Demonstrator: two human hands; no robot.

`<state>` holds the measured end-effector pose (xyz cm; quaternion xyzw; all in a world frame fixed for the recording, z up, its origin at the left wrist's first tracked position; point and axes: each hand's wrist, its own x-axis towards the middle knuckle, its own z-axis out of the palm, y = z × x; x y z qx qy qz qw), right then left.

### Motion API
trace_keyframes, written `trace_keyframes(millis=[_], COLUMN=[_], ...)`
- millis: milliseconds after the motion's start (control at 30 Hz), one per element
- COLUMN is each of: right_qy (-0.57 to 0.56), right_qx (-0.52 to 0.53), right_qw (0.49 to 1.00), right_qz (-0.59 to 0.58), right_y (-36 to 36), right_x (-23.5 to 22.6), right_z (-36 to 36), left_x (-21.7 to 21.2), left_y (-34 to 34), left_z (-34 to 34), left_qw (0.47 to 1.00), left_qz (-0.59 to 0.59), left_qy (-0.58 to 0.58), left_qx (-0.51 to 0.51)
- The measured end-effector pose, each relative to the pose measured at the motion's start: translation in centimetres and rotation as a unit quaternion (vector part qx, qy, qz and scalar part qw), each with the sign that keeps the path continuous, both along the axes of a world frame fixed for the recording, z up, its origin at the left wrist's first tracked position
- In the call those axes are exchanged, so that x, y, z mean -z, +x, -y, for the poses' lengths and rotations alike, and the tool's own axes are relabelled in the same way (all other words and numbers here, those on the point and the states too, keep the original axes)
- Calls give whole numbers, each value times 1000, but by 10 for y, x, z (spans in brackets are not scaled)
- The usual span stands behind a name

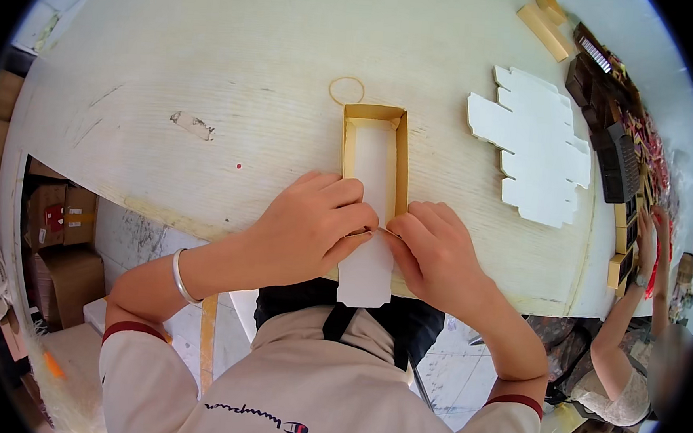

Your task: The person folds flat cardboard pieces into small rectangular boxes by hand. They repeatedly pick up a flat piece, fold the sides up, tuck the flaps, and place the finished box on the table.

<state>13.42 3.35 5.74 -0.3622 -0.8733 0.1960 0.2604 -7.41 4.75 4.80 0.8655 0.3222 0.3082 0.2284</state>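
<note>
Cardboard fills both my hands: a long narrow box (374,151), gold outside and white inside, lies lengthwise on the pale wooden table (213,65), running away from me; its far end and both long walls already stand folded up; the near end is unfinished, with a white flap (365,277) still flat and hanging past the table edge toward my chest. My left hand (310,230) is curled over the box's near left wall, fingers bent and pinching the cardboard at the fold; my right hand (436,250) is likewise closed on the near right wall, fingertips meeting the left's over the box; neither is open. By my judgement the folding is well past halfway; only the near end remains to be closed and tucked. A rubber band (346,89) lies just beyond the box's far end; a stack of flat white die-cut blanks (537,145) waits to the right, well apart; beyond it, another person's hand (645,235) works among dark and gold boxes (607,113).
</note>
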Motion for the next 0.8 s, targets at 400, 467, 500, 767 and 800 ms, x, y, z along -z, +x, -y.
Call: trace_keyframes(millis=[400, 467, 500, 767, 800], right_qy=[216, 259, 268, 112, 110], right_qx=[-34, -29, -30, -7, -10], right_qw=[974, 956, 953, 993, 993], right_qz=[52, 135, 141, -24, -26], right_y=[16, 12, 10, -4, -5], right_x=[-20, -14, -11, -23, -24], right_z=[88, 95, 92, 89, 84], left_x=[-25, -24, -24, -28, -28], left_y=[-9, -9, -9, -20, -21], left_z=[44, 47, 47, 44, 44], left_qw=[999, 999, 999, 995, 996], left_qz=[-18, -15, -15, -9, -16], left_qy=[-40, -44, -46, -44, -38], left_qx=[18, 22, 26, 88, 84])
